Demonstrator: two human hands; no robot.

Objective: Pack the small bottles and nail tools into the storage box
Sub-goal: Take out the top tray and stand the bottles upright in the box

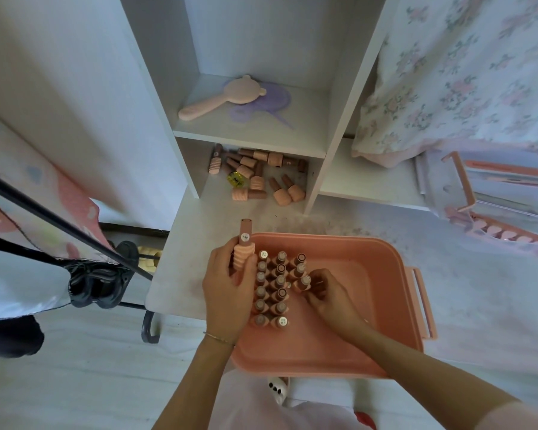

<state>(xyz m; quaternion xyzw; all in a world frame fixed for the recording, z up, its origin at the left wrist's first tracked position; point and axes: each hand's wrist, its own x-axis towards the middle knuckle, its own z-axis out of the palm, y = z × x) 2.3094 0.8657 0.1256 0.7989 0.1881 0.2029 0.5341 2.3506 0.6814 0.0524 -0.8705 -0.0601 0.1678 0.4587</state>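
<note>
A pink storage box (385,305) sits on the white desk in front of me. Several small bottles (272,288) stand upright in rows at its left side. My left hand (227,296) grips one more bottle (245,246) upright at the box's left rim, cap up. My right hand (326,297) is inside the box and pinches the base of a bottle (303,282) at the right end of the rows. Several loose bottles (255,175) lie in a heap in the lower cubby of the white shelf.
A pink hand mirror (227,96) and a purple item lie on the upper shelf. At the right stand a clear organiser with a pink handle (461,184) and a tray of pink nail tools (503,235). A dark chair frame (75,234) stands at the left.
</note>
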